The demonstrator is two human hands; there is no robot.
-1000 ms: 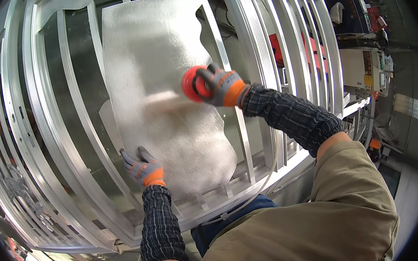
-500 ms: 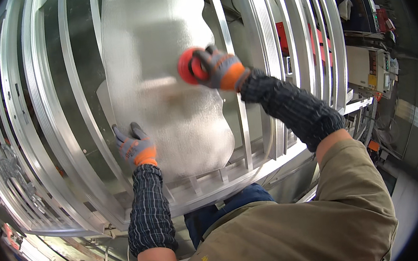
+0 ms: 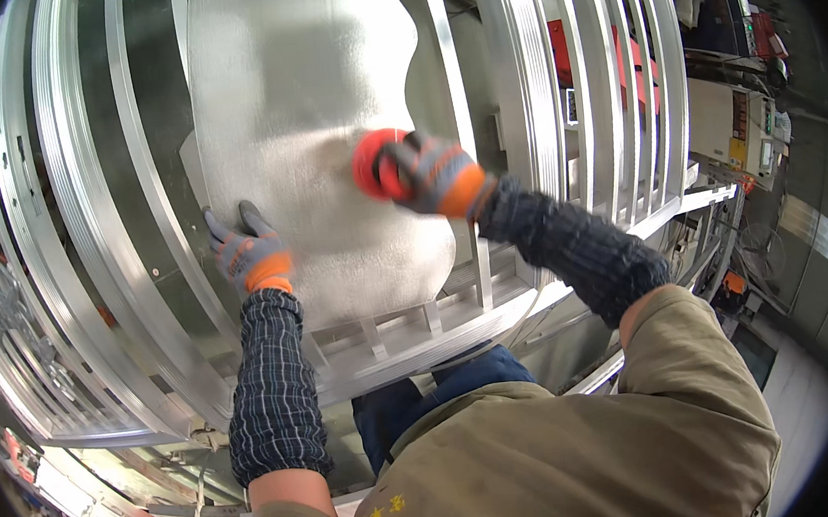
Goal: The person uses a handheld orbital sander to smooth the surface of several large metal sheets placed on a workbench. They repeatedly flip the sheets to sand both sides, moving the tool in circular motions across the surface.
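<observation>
The left hand (image 3: 252, 256), in a grey-and-orange glove with dark fingertips, lies palm down at the left edge of a flat silver metal sheet with one wavy side (image 3: 309, 99). Its visible fingers are parted and fairly straight, resting rather than clasping; whether any hooks under the edge I cannot tell. The sheet lies across pale aluminium bars, its wavy side to the right. Near that side, the gloved right hand (image 3: 434, 175) has its fingers curled around a round red tool (image 3: 377, 165), which appears to sit on the sheet. For good work here, I would keep the tool's face flat, its pressure even and the left fingers well apart from it, bearing down enough to stop the sheet sliding.

Around them, tangled silver metal pieces (image 3: 10, 307) lie at far left, well apart from the hands. A long aluminium bar (image 3: 148, 135) runs left of the sheet and a second aluminium bar (image 3: 456, 95) right of it, near the right hand; its edge could catch a tool straying past the curves. The right hand hides part of the wavy side. Farther right stands a cream boxy machine (image 3: 718, 124), out of the way.
</observation>
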